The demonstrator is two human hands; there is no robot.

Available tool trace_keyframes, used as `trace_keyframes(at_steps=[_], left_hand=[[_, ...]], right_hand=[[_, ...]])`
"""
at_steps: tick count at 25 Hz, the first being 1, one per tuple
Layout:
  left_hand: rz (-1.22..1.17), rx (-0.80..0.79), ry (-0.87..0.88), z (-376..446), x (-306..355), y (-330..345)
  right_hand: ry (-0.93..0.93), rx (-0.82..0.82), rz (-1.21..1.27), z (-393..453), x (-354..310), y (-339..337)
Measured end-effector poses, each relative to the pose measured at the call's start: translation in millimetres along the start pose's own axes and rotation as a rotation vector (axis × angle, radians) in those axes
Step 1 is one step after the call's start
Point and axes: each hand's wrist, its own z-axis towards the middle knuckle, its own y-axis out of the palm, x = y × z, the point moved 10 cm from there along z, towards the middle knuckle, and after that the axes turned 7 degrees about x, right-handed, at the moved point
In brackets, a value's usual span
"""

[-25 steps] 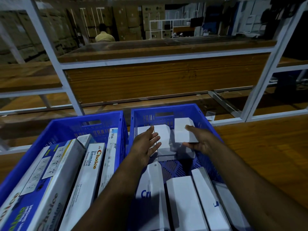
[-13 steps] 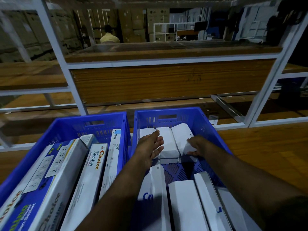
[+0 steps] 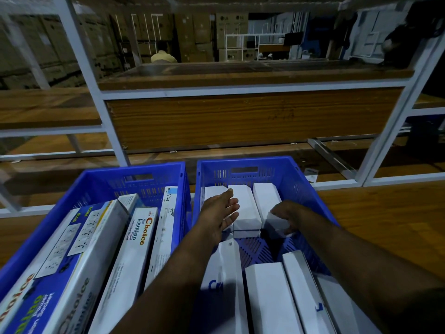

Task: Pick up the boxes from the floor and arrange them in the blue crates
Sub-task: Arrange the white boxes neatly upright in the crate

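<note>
Two blue crates stand side by side in front of me. The left crate holds several long printed boxes. In the right crate, three small white boxes lie in a row at the far end, and more white boxes fill the near end. My left hand lies flat with straight fingers against the left and middle white boxes. My right hand curls round the near end of the right white box, low inside the crate.
A white metal rack with wooden shelves stands right behind the crates. Wooden flooring stretches to the right. A person in a yellow shirt sits far back among stacked cartons.
The right white box has come down from mid-air into the far end of the right crate. Both hands have sunk lower with it, the left one now pressing the neighbouring boxes.
</note>
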Motion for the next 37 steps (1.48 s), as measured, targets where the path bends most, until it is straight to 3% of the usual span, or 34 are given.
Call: trace_keyframes(at_steps=[8,12,14,17,21,25,31,37], left_hand=[[0.0,0.021,0.005,3,2,0],[0.087,0.043,0.038,2,7,-2],[0.175,0.044,0.083,2,10,-3],[0.36,0.034,0.185,3,11,-3],[0.835,-0.067,0.28,5,-3,7],[1.159,-0.184,0.205,3,-26,13],[1.333,-0.236,0.152,-4,-36,10],[1.362,-0.244,0.14,-4,-37,10]], right_hand=[[-0.046,-0.089,-0.158,-11,0,3],[-0.221,0.112,-0.435,-24,-27,-13],[-0.297,0.129,-0.473,-39,-38,-15],[-0.446,-0.097,-0.578,-77,-42,14],[-0.503,-0.487,-0.879,-124,-10,61],[-0.519,-0.561,-1.133,-134,7,73],[-0.577,-0.567,-0.94,-138,-2,71],[-0.573,-0.577,-0.688,-126,-11,64]])
